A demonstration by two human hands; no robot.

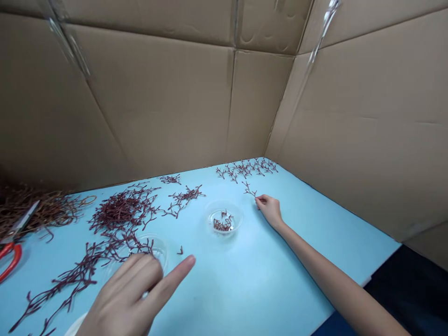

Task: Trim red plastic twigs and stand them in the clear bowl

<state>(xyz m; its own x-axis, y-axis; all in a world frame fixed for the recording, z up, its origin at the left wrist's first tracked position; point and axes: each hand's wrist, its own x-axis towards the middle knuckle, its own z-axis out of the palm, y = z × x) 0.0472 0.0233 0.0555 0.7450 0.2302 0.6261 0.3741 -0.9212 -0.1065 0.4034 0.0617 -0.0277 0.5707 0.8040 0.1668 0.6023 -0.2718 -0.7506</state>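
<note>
My right hand (270, 211) reaches out to the right of the middle, pinching the near end of a thin reddish-brown branched twig (249, 189). Its tip points away toward the back. To the left of that hand stands a clear round bowl (240, 219) with several short twig bits in it. In the foreground, my left hand (126, 294) hovers back-up with the thumb stretched out and the other fingers curled; I see nothing held in it. Beyond its thumb tip lies a small forked twig bit (181, 250). A second clear container (161, 242) is partly hidden behind its knuckles.
A dense heap of dark red twigs (121, 210) lies at the left, with more branches trailing forward. Branched twigs (250, 167) are spread at the back right corner. Red-handled scissors (16, 254) rest beside brown stems (42, 205). Cardboard walls (168, 102) enclose the light blue table (252, 280).
</note>
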